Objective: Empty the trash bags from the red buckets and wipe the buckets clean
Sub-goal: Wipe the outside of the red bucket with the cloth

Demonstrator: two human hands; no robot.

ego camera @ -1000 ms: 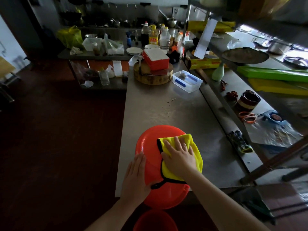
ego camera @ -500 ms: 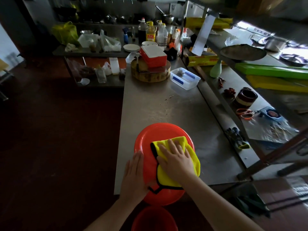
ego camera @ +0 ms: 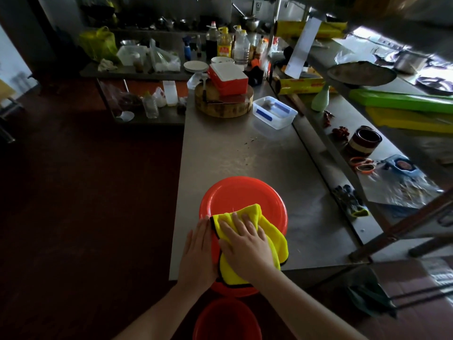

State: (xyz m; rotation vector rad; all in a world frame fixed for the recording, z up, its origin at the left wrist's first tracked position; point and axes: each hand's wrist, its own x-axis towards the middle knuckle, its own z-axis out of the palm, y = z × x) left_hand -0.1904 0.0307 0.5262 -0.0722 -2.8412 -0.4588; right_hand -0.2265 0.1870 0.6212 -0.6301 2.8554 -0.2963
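A red bucket (ego camera: 241, 193) stands upside down at the near edge of the steel counter (ego camera: 247, 153), its round bottom facing up. A yellow cloth (ego camera: 272, 235) with black trim lies over the near right part of that bottom. My right hand (ego camera: 245, 244) presses flat on the cloth with straight, spread fingers. My left hand (ego camera: 198, 253) lies flat against the bucket's left side, fingers straight. A second red bucket (ego camera: 226, 320) stands on the floor below the counter edge, between my forearms.
Farther along the counter stand a clear plastic box (ego camera: 274, 111) and a round wooden block (ego camera: 224, 101) with a red-and-white box (ego camera: 228, 78) on it. A lower steel shelf (ego camera: 343, 133) runs along the right with jars and gloves. Dark floor lies to the left.
My right hand has slid the yellow cloth leftward and nearer across the bucket's bottom. My left hand has stayed on the bucket's left side.
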